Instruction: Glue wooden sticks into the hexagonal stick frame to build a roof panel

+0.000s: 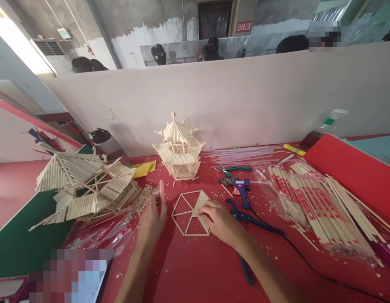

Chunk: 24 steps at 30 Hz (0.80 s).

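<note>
A flat hexagonal frame of wooden sticks lies on the red table, with spokes meeting at its centre. Its right-hand wedges are filled with slats side by side. My right hand rests over that filled part, thumb and fingers bent together on the sticks; whatever is under the fingertips is hidden. Left of the frame, apart from it, my left hand hovers by a heap of small wood bits. One of its fingers points up, the others curve loosely, and I see nothing held.
Behind stands a small stick pagoda; a larger stick model is at left. On the right lie a glue gun, green-handled pliers, a blue-handled cutter, its dark cord, clear glue sticks and bagged chopsticks.
</note>
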Available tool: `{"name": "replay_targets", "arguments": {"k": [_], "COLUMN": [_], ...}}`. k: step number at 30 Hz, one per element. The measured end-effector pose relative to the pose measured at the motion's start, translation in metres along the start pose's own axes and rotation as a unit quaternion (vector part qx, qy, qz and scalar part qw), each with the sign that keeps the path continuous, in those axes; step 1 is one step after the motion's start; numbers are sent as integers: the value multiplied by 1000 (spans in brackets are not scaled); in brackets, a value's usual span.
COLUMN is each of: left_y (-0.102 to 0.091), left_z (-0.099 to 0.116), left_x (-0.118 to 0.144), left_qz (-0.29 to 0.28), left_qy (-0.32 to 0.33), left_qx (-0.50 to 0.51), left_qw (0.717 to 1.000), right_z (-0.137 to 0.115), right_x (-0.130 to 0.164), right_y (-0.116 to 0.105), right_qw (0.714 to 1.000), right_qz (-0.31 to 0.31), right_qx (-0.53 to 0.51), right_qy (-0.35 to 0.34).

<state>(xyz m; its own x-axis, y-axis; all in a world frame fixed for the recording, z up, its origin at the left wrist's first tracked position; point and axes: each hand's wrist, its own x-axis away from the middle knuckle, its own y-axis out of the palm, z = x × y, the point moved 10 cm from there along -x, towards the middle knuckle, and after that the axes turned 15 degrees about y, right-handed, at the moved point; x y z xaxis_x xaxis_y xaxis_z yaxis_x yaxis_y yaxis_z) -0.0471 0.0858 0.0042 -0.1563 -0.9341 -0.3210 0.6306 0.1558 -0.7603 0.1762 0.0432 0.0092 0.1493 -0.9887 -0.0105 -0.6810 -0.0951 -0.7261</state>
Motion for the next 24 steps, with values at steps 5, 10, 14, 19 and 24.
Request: {"name": "replay_targets", "arguments": {"k": [5,10,14,19,24], "left_y": [3,10,15,14,16], "left_z": [-14,-21,-24,-23,-33], "left_x": [3,6,9,8,7], "left_qz": [-19,-20,-17,-8,15], "left_qy": [-44,-27,-27,-42,-83], "left_qx": [14,108,155,172,209], "left_qw": [999,994,987,984,974], "right_z": [-1,0,1,0,-1], "right_x": [3,4,4,3,4], "right_y": [0,1,2,1,1], "right_qw": [1000,1000,1000,999,999], "right_qz": [-4,-7,-20,-27,-25], "right_qx": [0,-1,-5,1,1], "right_qy": [4,13,23,31,26]}}
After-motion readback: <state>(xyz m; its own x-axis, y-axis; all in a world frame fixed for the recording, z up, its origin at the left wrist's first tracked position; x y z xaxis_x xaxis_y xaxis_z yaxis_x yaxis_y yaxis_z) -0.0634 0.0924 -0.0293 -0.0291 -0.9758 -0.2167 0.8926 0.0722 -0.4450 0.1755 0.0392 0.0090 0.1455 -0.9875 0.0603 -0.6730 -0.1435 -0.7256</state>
